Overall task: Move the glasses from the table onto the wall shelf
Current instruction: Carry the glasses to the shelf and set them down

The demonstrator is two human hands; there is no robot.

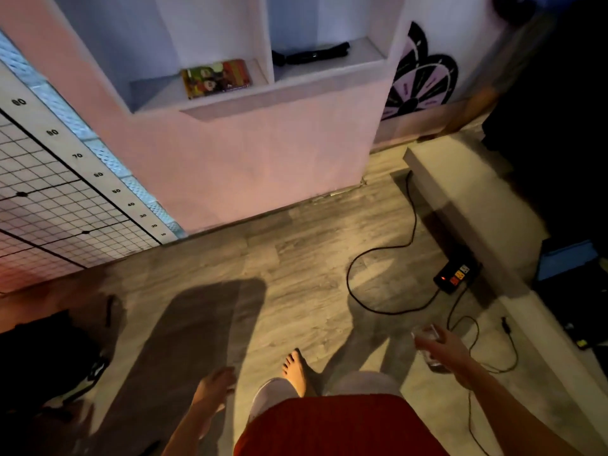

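Glass: clear glass (425, 344) low at right, above the floor (263, 258), gripped in right hand (444, 352).
Right hand: fingers curled round glass.
Left hand: left hand (215, 385) blurred, fingers loose, holds nothing.
Wall shelf: wall shelf (279, 93) ahead, well apart from glass; L bay has colourful box (215, 79), R bay has black item (311, 54).
In between: power strip (455, 274) and cable (415, 215) on floor.

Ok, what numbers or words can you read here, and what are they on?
On the white scale strip beside the grid board, top to bottom:
"90" (a bit blurry)
"80"
"70"
"60"
"50"
"40"
"30"
"20"
"10"
Colourful box on the wall shelf: print too blurred to read.
Black wheel sign: words too blurred to read.
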